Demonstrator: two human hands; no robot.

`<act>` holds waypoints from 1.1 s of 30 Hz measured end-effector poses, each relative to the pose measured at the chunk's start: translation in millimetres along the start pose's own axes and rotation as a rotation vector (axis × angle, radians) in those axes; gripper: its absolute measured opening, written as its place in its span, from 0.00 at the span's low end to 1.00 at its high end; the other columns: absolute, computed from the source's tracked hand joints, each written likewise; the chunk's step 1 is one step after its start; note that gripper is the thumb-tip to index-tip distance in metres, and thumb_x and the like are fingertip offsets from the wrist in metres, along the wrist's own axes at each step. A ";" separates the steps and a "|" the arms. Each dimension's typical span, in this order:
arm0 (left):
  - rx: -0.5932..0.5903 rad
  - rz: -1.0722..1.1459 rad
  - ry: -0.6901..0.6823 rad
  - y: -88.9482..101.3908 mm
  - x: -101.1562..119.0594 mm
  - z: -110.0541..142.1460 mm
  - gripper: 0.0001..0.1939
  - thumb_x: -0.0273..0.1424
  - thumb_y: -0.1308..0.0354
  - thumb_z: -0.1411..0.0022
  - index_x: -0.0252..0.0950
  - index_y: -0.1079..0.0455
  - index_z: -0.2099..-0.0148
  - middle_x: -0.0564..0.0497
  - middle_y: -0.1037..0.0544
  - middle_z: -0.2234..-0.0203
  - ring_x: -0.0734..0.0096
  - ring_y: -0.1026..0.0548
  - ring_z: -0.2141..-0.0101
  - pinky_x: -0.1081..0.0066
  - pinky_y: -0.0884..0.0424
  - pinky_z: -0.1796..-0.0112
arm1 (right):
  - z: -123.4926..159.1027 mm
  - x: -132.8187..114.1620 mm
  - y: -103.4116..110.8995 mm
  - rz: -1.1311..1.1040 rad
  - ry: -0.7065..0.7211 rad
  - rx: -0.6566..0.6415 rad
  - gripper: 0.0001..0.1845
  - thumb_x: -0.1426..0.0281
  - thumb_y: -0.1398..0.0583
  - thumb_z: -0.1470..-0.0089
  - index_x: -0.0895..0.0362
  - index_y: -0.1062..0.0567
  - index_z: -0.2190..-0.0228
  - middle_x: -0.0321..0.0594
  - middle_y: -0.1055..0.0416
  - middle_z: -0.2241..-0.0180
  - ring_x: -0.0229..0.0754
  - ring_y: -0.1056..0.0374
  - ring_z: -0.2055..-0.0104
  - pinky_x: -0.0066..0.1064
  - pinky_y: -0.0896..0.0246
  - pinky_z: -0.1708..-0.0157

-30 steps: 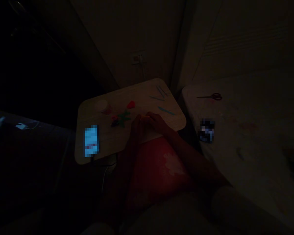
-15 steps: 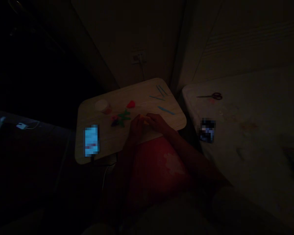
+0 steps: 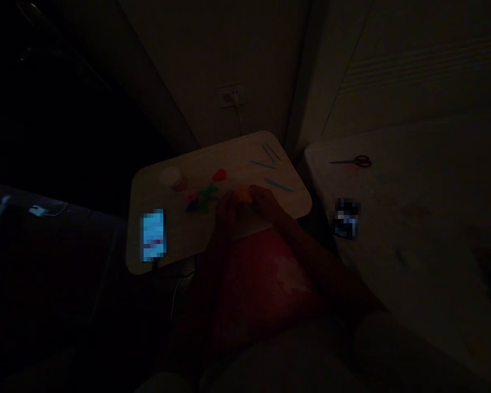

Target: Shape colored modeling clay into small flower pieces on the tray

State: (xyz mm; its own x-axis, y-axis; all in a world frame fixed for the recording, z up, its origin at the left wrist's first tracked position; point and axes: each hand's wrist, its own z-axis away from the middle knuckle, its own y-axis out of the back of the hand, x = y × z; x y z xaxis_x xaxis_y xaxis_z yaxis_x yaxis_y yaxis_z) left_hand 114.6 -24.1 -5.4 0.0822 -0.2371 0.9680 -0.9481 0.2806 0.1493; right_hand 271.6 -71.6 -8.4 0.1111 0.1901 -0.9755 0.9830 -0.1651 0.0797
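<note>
The room is very dark. Over the small wooden table (image 3: 180, 240), my left hand (image 3: 226, 213) and my right hand (image 3: 265, 203) meet with fingers curled together. Between them sits a small orange lump (image 3: 242, 194), pinched by both hands. Just left of my hands lie a green star-like clay shape (image 3: 207, 197) and a red piece (image 3: 219, 174). A dark small figure (image 3: 192, 206) lies beside the green shape.
A lit phone (image 3: 153, 234) lies at the table's near left. Thin blue sticks (image 3: 270, 158) lie at the far right corner, a pale round lid (image 3: 171, 176) at the far left. On the bed to the right lie scissors (image 3: 354, 161) and a dark packet (image 3: 346, 218). A wall socket (image 3: 231, 96) stands behind.
Both hands have lifted slightly toward the table's far side, and the orange lump between the fingers shows more plainly now.
</note>
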 end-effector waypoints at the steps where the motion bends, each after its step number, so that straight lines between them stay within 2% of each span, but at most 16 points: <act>1: -0.001 -0.018 -0.010 0.3 0.1 0.3 0.31 0.63 0.43 0.37 0.37 0.28 0.67 0.49 0.28 0.73 0.68 0.29 0.71 0.69 0.31 0.70 | -0.1 -0.2 0.1 0.007 0.006 -0.019 0.30 0.40 0.47 0.37 0.53 0.32 0.72 0.36 0.36 0.74 0.41 0.40 0.70 0.32 0.42 0.69; 6: -0.045 -0.071 -0.058 0.4 2.1 2.7 0.31 0.61 0.45 0.34 0.38 0.27 0.67 0.49 0.25 0.74 0.67 0.28 0.70 0.67 0.29 0.67 | -1.0 -2.8 -0.8 0.036 0.028 -0.055 0.29 0.41 0.42 0.40 0.56 0.27 0.70 0.37 0.31 0.72 0.39 0.38 0.69 0.31 0.42 0.68; 10: -0.093 -0.118 -0.058 -0.9 3.0 3.6 0.29 0.59 0.44 0.33 0.37 0.25 0.67 0.50 0.25 0.75 0.68 0.28 0.72 0.69 0.29 0.69 | -1.9 -2.4 -0.1 0.008 0.005 -0.059 0.28 0.43 0.41 0.39 0.56 0.27 0.71 0.36 0.32 0.74 0.38 0.38 0.70 0.30 0.44 0.69; 15: -0.166 -0.074 -0.046 -1.3 6.3 4.5 0.27 0.56 0.45 0.30 0.36 0.21 0.59 0.48 0.19 0.68 0.65 0.23 0.67 0.68 0.26 0.63 | -2.7 2.0 2.8 -0.012 0.001 -0.100 0.27 0.44 0.41 0.40 0.56 0.26 0.71 0.36 0.33 0.73 0.38 0.39 0.70 0.29 0.44 0.70; 17: -0.170 -0.082 -0.043 -0.4 8.0 5.1 0.27 0.55 0.45 0.30 0.36 0.20 0.59 0.47 0.18 0.68 0.65 0.22 0.67 0.68 0.26 0.63 | -2.6 3.5 3.9 -0.004 0.009 -0.108 0.27 0.44 0.41 0.40 0.56 0.26 0.71 0.36 0.32 0.73 0.38 0.39 0.70 0.29 0.44 0.70; 21: -0.150 -0.108 -0.052 2.5 8.7 5.9 0.28 0.56 0.44 0.31 0.36 0.21 0.63 0.48 0.20 0.72 0.66 0.24 0.70 0.69 0.27 0.67 | -1.2 2.7 5.3 0.006 0.034 -0.110 0.29 0.43 0.42 0.40 0.56 0.26 0.72 0.36 0.32 0.73 0.38 0.38 0.69 0.30 0.43 0.68; 26: -0.070 -0.069 -0.031 1.3 4.7 5.3 0.28 0.58 0.41 0.36 0.38 0.25 0.71 0.51 0.27 0.80 0.70 0.31 0.77 0.70 0.34 0.75 | 0.5 -3.4 1.9 -0.017 -0.029 -0.057 0.31 0.40 0.42 0.42 0.55 0.27 0.74 0.36 0.34 0.74 0.39 0.40 0.70 0.30 0.43 0.70; 29: -0.044 -0.014 0.015 -0.8 1.7 4.9 0.28 0.58 0.41 0.36 0.38 0.26 0.70 0.51 0.27 0.79 0.70 0.32 0.77 0.70 0.35 0.76 | -0.4 -5.1 -1.1 -0.014 -0.033 -0.027 0.32 0.38 0.41 0.43 0.55 0.28 0.75 0.36 0.34 0.75 0.39 0.40 0.71 0.30 0.43 0.70; 33: 0.011 0.003 0.054 -0.1 -5.8 3.0 0.28 0.59 0.40 0.37 0.37 0.25 0.67 0.49 0.24 0.74 0.68 0.28 0.72 0.69 0.31 0.72 | -2.1 -3.2 -1.9 -0.004 -0.017 -0.022 0.32 0.38 0.43 0.42 0.54 0.28 0.73 0.36 0.34 0.74 0.40 0.39 0.70 0.31 0.42 0.69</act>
State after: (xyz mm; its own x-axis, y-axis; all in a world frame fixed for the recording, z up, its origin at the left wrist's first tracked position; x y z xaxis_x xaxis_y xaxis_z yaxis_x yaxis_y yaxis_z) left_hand 113.3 -25.6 -11.6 0.0951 -0.1855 0.9780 -0.9517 0.2712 0.1440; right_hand 269.8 -69.8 -5.0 0.1044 0.1739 -0.9792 0.9865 -0.1429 0.0798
